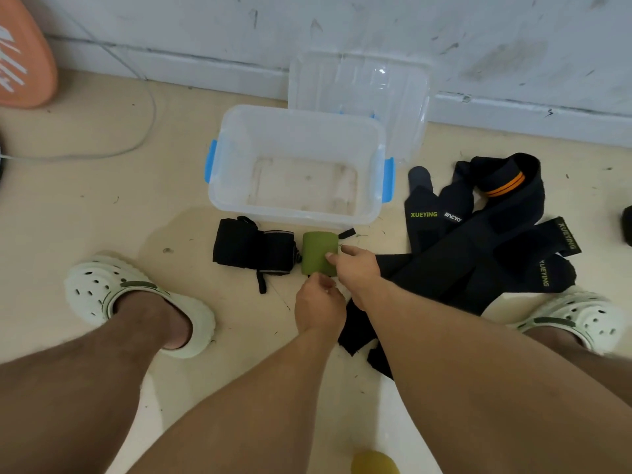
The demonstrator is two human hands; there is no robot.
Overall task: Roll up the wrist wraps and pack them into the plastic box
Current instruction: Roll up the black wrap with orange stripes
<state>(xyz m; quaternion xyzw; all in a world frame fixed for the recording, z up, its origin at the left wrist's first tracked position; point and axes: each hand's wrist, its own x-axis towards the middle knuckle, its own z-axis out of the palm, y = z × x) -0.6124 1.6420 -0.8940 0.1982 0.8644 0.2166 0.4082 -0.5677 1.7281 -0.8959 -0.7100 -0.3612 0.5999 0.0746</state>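
We read "XUEYING" in yellow-green on the black wrist wraps (478,234) heaped on the floor, thrice, and beside one a white word, perhaps "IINCYO".

A clear plastic box (297,169) with blue side latches sits open on the floor, nothing inside. Just in front of it lie two rolled black wraps (253,249) side by side, touching, and a green roll (316,253) beside them. Unrolled black wraps (485,230) lie tangled to the right.
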